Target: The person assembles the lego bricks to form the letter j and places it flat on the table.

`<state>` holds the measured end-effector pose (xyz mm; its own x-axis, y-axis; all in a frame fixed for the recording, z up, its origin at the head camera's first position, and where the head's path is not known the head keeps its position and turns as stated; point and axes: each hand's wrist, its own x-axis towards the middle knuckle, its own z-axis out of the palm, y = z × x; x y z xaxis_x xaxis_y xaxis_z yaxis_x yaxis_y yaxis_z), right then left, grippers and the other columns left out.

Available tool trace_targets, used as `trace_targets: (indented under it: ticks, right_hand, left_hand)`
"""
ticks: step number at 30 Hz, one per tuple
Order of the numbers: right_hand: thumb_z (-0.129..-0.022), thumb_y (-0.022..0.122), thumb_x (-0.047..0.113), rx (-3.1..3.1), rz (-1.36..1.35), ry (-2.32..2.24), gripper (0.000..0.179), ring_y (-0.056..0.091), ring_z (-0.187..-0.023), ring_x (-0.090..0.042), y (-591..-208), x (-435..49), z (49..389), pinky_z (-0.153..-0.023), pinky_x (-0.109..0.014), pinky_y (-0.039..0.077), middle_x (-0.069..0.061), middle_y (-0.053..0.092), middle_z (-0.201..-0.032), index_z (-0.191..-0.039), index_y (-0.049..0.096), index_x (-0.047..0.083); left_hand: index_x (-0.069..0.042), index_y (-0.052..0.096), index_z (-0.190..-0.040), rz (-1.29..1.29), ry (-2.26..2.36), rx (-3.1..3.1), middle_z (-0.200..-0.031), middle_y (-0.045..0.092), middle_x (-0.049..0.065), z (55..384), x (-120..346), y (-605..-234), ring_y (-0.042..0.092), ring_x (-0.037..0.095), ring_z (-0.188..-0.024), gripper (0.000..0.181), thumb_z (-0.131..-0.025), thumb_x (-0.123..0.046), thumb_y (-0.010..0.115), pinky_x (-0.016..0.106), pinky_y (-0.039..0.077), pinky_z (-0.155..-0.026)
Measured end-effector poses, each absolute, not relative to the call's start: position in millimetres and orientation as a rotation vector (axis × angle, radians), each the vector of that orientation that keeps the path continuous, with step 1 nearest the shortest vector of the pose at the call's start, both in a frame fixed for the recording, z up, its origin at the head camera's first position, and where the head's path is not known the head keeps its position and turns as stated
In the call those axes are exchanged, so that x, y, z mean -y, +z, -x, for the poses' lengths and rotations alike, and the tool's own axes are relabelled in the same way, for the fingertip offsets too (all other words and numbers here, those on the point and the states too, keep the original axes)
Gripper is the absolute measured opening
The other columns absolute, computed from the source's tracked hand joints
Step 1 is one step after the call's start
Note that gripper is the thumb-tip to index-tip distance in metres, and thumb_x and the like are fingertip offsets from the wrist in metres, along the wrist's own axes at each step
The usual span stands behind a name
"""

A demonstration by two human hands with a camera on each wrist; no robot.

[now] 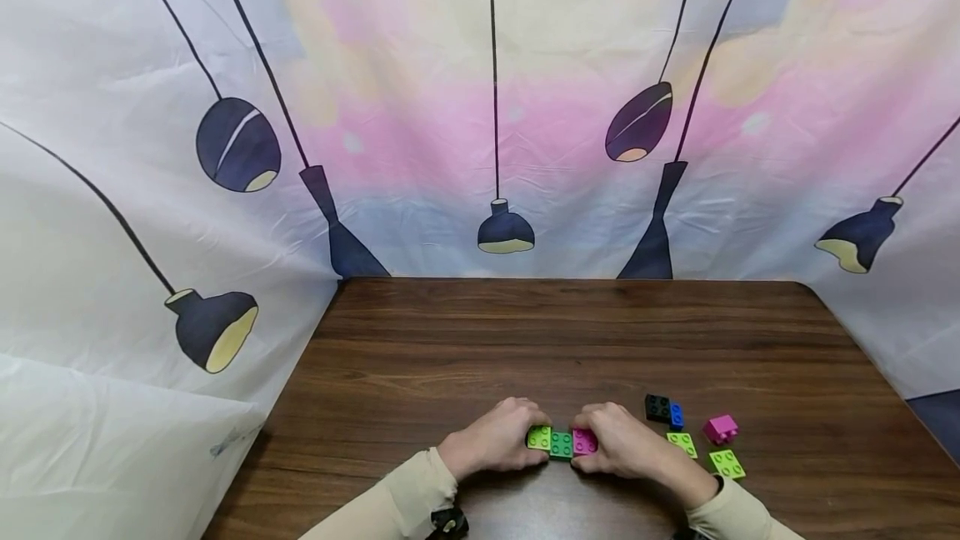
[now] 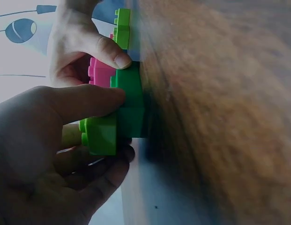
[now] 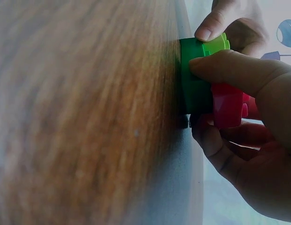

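Note:
Both hands hold one small assembly of toy building bricks low at the table's near side. Its base is a dark green brick (image 1: 561, 447), whose middle studs show from above. A lime green brick (image 1: 539, 437) sits on its left end, a pink brick (image 1: 585, 442) on its right end. My left hand (image 1: 502, 438) pinches the lime end, thumb against the green brick's near side in the left wrist view. At the pink end my right hand (image 1: 618, 440) grips likewise, its thumb (image 3: 208, 65) on the green side. Fingers partly hide the far side.
Loose bricks lie right of the hands: a black brick (image 1: 657, 408) beside a blue brick (image 1: 677, 416), a lime brick (image 1: 682, 444), another lime brick (image 1: 727, 464) and a tipped pink brick (image 1: 722, 429). A printed cloth (image 1: 420, 107) hangs behind the brown wooden table (image 1: 465, 340).

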<state>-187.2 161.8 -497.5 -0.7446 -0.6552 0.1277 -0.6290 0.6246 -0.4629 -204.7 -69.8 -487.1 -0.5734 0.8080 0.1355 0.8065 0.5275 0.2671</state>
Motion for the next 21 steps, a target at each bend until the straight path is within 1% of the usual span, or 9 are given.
trace_targets:
  ticks: [5, 12, 17, 21]
  right_hand:
    - [-0.076, 0.081, 0.027, -2.789, 1.111, -0.773, 0.026, 0.047, -0.069, 0.004, -498.7, -162.3, 188.5, -0.057, -0.016, 0.043, 0.010, 0.059, -0.083, -0.093, 0.070, 0.011]
    - [-0.077, 0.080, 0.027, -2.769, 1.088, -0.789, 0.023, 0.046, -0.068, 0.004, -497.6, -163.1, 187.7, -0.056, -0.016, 0.042, 0.013, 0.055, -0.081, -0.091, 0.067, 0.014]
    - [-0.076, 0.080, 0.027, -2.776, 1.107, -0.781, 0.023, 0.045, -0.067, 0.004, -498.0, -162.3, 188.0, -0.056, -0.016, 0.042, 0.014, 0.053, -0.079, -0.088, 0.064, 0.016]
    - [-0.076, 0.080, 0.028, -2.770, 1.089, -0.767, 0.024, 0.046, -0.068, 0.004, -497.8, -161.9, 187.7, -0.057, -0.016, 0.042, 0.014, 0.055, -0.081, -0.091, 0.066, 0.015]
  left_hand:
    - [-0.014, 0.073, -0.095, -1.400, 0.427, -2.747, -0.080, 0.064, -0.011, 204.6, 65.8, -482.5, 0.048, -0.005, -0.068, 0.025, -0.076, -0.027, 0.082, 0.007, 0.038, -0.060]
    - [-0.014, 0.073, -0.090, -1.339, 0.402, -2.729, -0.075, 0.061, -0.012, 204.4, 61.6, -480.0, 0.047, -0.005, -0.063, 0.021, -0.076, -0.025, 0.083, 0.007, 0.038, -0.056]
    - [-0.014, 0.073, -0.091, -1.336, 0.395, -2.734, -0.076, 0.062, -0.011, 202.5, 61.8, -479.2, 0.048, -0.005, -0.063, 0.021, -0.076, -0.025, 0.083, 0.007, 0.039, -0.055]
    - [-0.014, 0.074, -0.094, -1.371, 0.367, -2.751, -0.079, 0.064, -0.010, 202.8, 62.7, -481.3, 0.048, -0.006, -0.065, 0.024, -0.076, -0.027, 0.083, 0.007, 0.039, -0.056]
